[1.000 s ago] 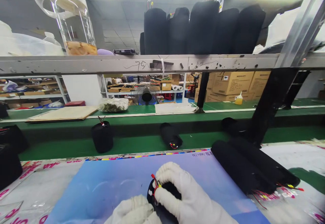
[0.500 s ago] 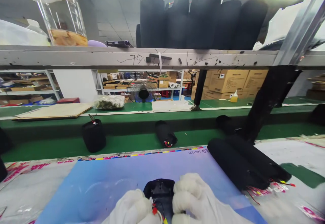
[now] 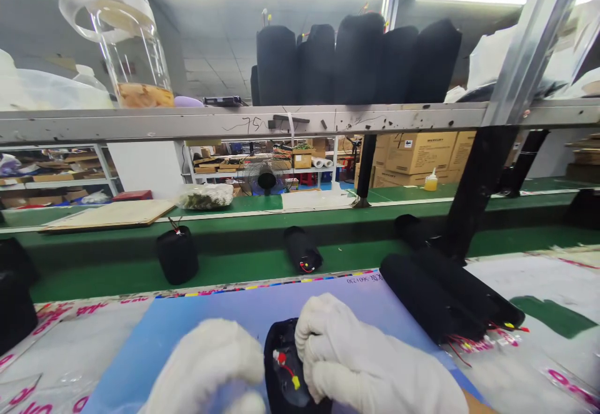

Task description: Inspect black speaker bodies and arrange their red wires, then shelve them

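In the head view a black wrapped pack stands at the bottom middle on a blue sheet, its end facing me. From that end come short red wires with a red-and-white plug and a yellow connector. My right hand, in a white glove, pinches the right rim of the pack's black covering. My left hand, also gloved and a little blurred, is curved just left of the pack. A gap shows between its thumb and fingers, with nothing in them.
Two long black packs with wires lie on the right. Other black packs, one upright and one lying, rest on the green belt. A metal shelf spans above, bearing a glass jug and several black packs.
My left hand has come away from the wires and moved left. My right hand has shifted up and left onto the pack's rim. The wired end now shows more fully, and the view has tilted up.
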Motion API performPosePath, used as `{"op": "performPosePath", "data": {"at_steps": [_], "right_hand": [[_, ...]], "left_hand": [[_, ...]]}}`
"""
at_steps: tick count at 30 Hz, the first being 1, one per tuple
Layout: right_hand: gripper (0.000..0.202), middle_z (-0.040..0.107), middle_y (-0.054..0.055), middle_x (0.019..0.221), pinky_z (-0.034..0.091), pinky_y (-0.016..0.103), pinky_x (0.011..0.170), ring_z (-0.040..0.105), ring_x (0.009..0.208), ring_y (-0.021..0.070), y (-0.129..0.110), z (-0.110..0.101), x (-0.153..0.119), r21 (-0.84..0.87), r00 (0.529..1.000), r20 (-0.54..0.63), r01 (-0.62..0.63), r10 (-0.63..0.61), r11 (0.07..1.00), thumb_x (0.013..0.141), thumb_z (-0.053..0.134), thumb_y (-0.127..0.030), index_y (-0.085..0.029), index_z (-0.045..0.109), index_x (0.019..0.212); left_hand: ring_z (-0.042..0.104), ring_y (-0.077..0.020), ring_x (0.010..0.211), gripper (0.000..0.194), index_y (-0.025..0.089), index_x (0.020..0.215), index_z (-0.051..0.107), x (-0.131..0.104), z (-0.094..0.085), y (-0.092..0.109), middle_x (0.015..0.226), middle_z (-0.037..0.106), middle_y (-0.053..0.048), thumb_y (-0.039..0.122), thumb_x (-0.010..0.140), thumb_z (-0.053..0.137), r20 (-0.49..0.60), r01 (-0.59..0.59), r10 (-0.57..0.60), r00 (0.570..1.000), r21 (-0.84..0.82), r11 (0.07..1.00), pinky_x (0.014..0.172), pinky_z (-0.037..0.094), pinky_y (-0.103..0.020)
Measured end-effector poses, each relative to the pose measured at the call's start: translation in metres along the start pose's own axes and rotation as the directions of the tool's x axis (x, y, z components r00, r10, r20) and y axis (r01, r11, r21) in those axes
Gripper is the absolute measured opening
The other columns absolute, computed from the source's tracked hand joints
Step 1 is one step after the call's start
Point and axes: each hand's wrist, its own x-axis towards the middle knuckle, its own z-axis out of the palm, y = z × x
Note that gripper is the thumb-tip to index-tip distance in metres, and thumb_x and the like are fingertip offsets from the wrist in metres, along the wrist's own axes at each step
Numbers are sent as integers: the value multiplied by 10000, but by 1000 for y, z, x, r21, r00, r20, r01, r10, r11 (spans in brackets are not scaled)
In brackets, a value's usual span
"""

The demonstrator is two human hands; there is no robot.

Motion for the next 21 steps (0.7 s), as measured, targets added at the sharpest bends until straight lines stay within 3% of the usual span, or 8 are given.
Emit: {"op": "performPosePath", "data": {"at_steps": [3, 5, 7, 9, 12, 15, 17, 21], "right_hand": [[331, 583, 31, 888, 456, 355, 822, 489, 863, 181, 3, 13, -1, 19, 994, -109, -1, 3, 1000, 1022, 236, -217, -207, 493, 815], [284, 574, 50, 967, 454, 358, 851, 494, 890, 182, 2, 20, -1, 66, 981, -189, -28, 40, 997, 1017, 256, -202, -206, 490, 856], [179, 570, 50, 1024, 439, 353, 915, 511, 957, 179, 0, 23, -1, 145, 968, -239, -43, 77, 989, 1002, 338, -191, -212, 501, 929], [134, 579, 32, 1020, 421, 340, 964, 524, 1018, 175, -2, 21, -1, 214, 962, -261, -20, 77, 977, 989, 395, -184, -229, 520, 997], [182, 578, 11, 1069, 434, 280, 975, 548, 1046, 145, 2, 15, -8, 369, 947, -285, -36, 149, 929, 994, 412, -204, -276, 542, 1101], [182, 588, 3, 1132, 445, 271, 987, 558, 1078, 148, 17, 11, -22, 537, 845, -374, -139, 383, 832, 998, 463, -334, -330, 548, 1159], [262, 622, 23, 1128, 449, 339, 1003, 571, 1090, 187, 31, 14, -35, 612, 782, -392, -172, 485, 772, 972, 491, -460, -339, 556, 1195], [714, 572, 122, 1345, 393, 502, 1069, 530, 1232, 288, 45, 34, -55, 674, 826, -203, -272, 526, 687, 849, 583, -632, -312, 375, 1451]], "left_hand": [[654, -154, 786, 76, 260, 932, 577, -5, 3, -8, 819, 671, 10, 282, 955, 509, -66, 278, -286, 956, -106, 955, 731, 526, -248], [623, -143, 765, 139, 253, 890, 596, -6, 11, -12, 824, 657, 17, 354, 947, 518, 35, 482, -487, 873, -213, 850, 726, 510, -240], [562, -132, 684, 242, 233, 824, 592, -2, 20, -13, 756, 613, 21, 438, 930, 519, 198, 634, -602, 773, -258, 729, 650, 475, -232], [473, -116, 589, 283, 218, 790, 571, 5, 27, -12, 661, 532, 40, 464, 917, 514, 325, 734, -660, 678, -235, 637, 563, 413, -223], [381, -104, 511, 239, 217, 789, 531, 17, 30, -7, 581, 428, 72, 421, 911, 501, 425, 796, -688, 588, -154, 585, 500, 321, -222], [385, -115, 523, 215, 228, 793, 507, 29, 24, -3, 577, 406, 78, 409, 909, 485, 485, 841, -712, 508, -103, 531, 528, 318, -235], [418, -130, 594, 206, 234, 808, 521, 36, 18, -2, 645, 456, 63, 412, 907, 490, 518, 833, -686, 511, -101, 544, 590, 350, -249], [490, -166, 799, 271, 237, 819, 536, 42, 16, -3, 843, 538, 18, 433, 948, 402, 523, 738, -573, 632, -178, 651, 775, 382, -280]]}}
